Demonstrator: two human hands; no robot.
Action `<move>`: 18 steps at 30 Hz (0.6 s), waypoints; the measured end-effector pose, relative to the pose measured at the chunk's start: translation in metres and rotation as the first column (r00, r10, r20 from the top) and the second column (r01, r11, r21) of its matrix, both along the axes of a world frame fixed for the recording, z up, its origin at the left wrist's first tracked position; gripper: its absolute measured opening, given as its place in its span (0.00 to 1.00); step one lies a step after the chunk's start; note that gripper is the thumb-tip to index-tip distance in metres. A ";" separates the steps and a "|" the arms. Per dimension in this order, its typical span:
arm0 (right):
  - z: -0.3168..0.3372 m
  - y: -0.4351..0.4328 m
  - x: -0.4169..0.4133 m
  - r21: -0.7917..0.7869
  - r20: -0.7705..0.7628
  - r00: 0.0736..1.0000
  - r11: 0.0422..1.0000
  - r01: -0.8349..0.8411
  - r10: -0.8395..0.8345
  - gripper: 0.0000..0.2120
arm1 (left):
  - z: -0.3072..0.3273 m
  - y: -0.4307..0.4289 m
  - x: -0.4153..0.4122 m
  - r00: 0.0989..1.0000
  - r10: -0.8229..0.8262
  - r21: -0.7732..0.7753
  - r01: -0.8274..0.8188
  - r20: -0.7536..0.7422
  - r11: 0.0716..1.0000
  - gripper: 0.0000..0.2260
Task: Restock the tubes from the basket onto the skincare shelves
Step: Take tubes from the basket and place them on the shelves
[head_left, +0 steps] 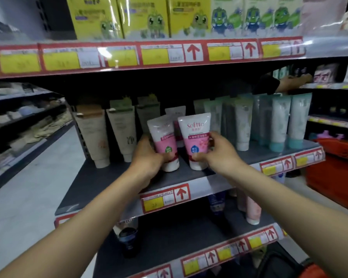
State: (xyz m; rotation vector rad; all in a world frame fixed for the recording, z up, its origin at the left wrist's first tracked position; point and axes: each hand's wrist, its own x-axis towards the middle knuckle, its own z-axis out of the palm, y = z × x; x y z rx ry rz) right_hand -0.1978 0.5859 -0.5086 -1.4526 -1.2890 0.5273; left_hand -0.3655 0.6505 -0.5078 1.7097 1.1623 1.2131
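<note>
You are stretching both bare forearms up and forward to the middle shelf (100, 181), one tube in each grip. Your right hand (215, 151) is holding the Softto tube (196, 137), thumb lying across its lower front and fingers curling round its right side. Your left hand (149, 155) is holding a second pink tube (164, 137) just left of the Softto tube, thumb on the front and fingers wrapping behind it. Both tubes are standing cap-down on the shelf, close together.

Your hands are covering their lower edges. More pink tubes behind the Softto tube are mostly hidden. Beige tubes (96, 135) are standing to its left and teal tubes (279, 121) to its right. Far right, the frame is cutting off the red basket (338, 169), so its contents are not showing. The price labels (165, 199) are too blurred to read.
</note>
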 end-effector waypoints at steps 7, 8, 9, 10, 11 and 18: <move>-0.001 0.016 0.001 -0.056 0.082 0.996 0.998 -0.022 0.027 0.25 | 0.003 0.010 -0.017 0.996 -0.066 -0.082 0.061 -0.060 0.995 0.29; 0.000 0.015 0.003 -0.056 0.082 0.996 0.998 -0.033 0.037 0.24 | 0.003 0.010 -0.017 0.996 -0.077 -0.089 0.073 -0.045 0.993 0.27; 0.000 0.014 0.004 -0.059 0.080 0.996 0.997 -0.042 0.047 0.24 | 0.002 0.011 -0.014 0.996 -0.087 -0.093 0.084 -0.035 0.992 0.25; 0.001 0.013 0.007 -0.065 0.078 0.995 0.997 -0.051 0.056 0.24 | 0.002 0.012 -0.011 0.995 -0.095 -0.096 0.092 -0.029 0.991 0.24; 0.001 0.011 0.010 -0.071 0.075 0.995 0.996 -0.057 0.062 0.24 | 0.002 0.014 -0.007 0.995 -0.099 -0.095 0.096 -0.028 0.991 0.22; -0.001 -0.001 0.025 -0.076 0.039 0.997 0.995 -0.056 0.059 0.22 | 0.000 0.036 0.044 0.989 -0.097 -0.019 0.096 -0.116 0.995 0.17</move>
